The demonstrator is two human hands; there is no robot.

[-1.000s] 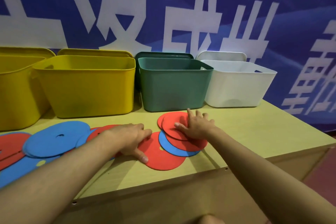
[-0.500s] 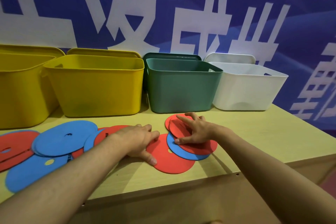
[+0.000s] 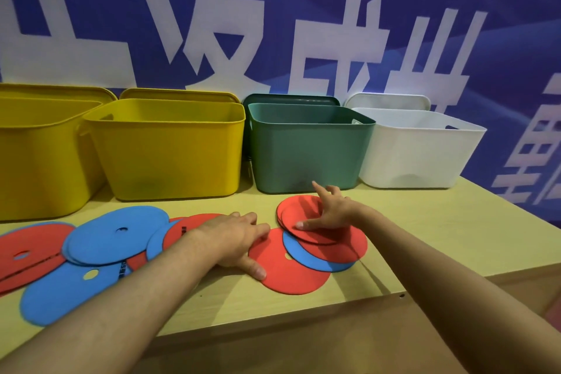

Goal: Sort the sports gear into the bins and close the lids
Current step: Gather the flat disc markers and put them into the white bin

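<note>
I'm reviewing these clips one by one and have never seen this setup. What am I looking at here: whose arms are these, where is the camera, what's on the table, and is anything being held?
There is no machine: a person works with bare hands, filmed by a wide-angle camera on their own head, looking forward and down. So both forearms reach in from the bottom.

On the wooden table lie flat red and blue discs with small centre holes, overlapping in two groups. Behind them stand four open bins: two yellow bins, a green bin and a white bin, each with a lid propped behind it.

The left hand rests flat, its thumb on the nearest red disc. The right hand presses thumb and fingers on the top red disc of the right stack. Whether its edge is lifted, I cannot tell.
</note>
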